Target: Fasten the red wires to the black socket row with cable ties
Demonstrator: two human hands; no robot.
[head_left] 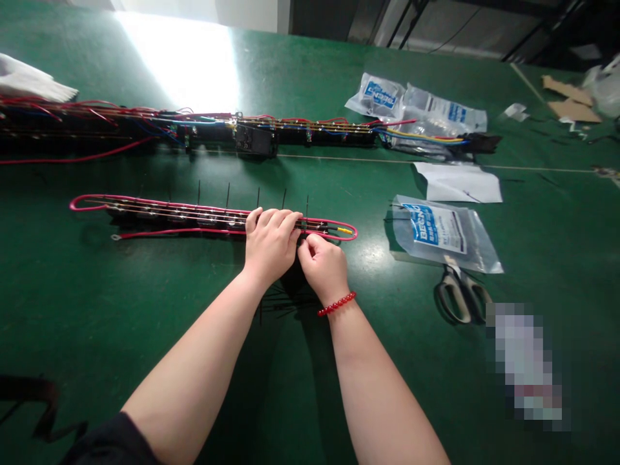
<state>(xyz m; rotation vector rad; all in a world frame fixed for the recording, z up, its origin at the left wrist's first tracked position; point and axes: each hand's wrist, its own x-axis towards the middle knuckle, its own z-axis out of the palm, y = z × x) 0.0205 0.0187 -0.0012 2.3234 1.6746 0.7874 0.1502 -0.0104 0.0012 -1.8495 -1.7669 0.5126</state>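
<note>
A long narrow wire assembly [208, 218] with a red cable looped round it lies across the green table. Several thin black ties stick up along its far side. My left hand [272, 239] rests over its right part, fingers curled on the top. Close beside it, my right hand [325, 263] is closed at the near edge; what its fingers pinch is too small to make out. A red bead bracelet [337, 304] circles the right wrist. The cable's ring terminal [116, 237] lies at the left, and a yellow piece [345, 230] shows near the right loop.
Behind lies a longer wired assembly [310, 132] with a black box [254, 139]. To the right are a labelled plastic bag [443, 232], a white paper [458, 182] and scissors [460, 297]. Loose black ties [285, 302] lie under my wrists. A white cloth [29, 81] sits far left.
</note>
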